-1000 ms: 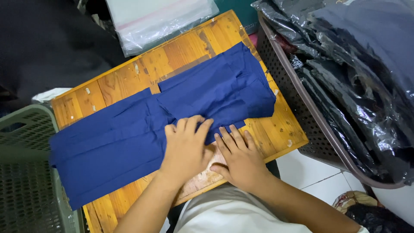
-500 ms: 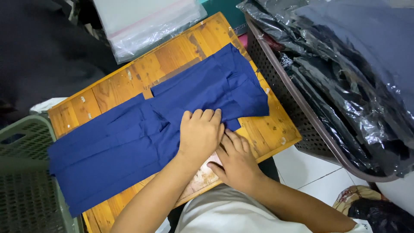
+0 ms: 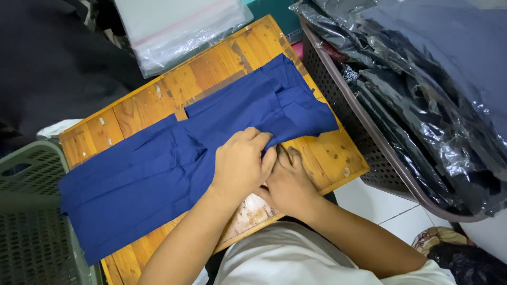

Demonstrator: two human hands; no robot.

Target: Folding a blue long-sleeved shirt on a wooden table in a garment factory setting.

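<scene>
A dark blue garment (image 3: 158, 174) lies spread along a wooden board (image 3: 222, 68), reaching from the lower left to the upper right. My left hand (image 3: 240, 163) rests on its middle with the fingers curled around the near edge of the cloth. My right hand (image 3: 289, 184) sits just beside and partly under the left one. Its fingertips are tucked at the same cloth edge, and part of it is hidden by my left hand. The garment's right end (image 3: 301, 113) lies in folded layers.
A stack of clear plastic bags (image 3: 179, 26) lies at the board's far edge. A brown basket (image 3: 364, 126) on the right holds dark garments in shiny plastic (image 3: 422, 95). A green basket (image 3: 26, 211) stands on the left. White floor tiles (image 3: 391, 211) show below the board.
Both hands lay flat on the cloth before. They have since slid toward the near edge, and the fingers have curled around the fabric there.
</scene>
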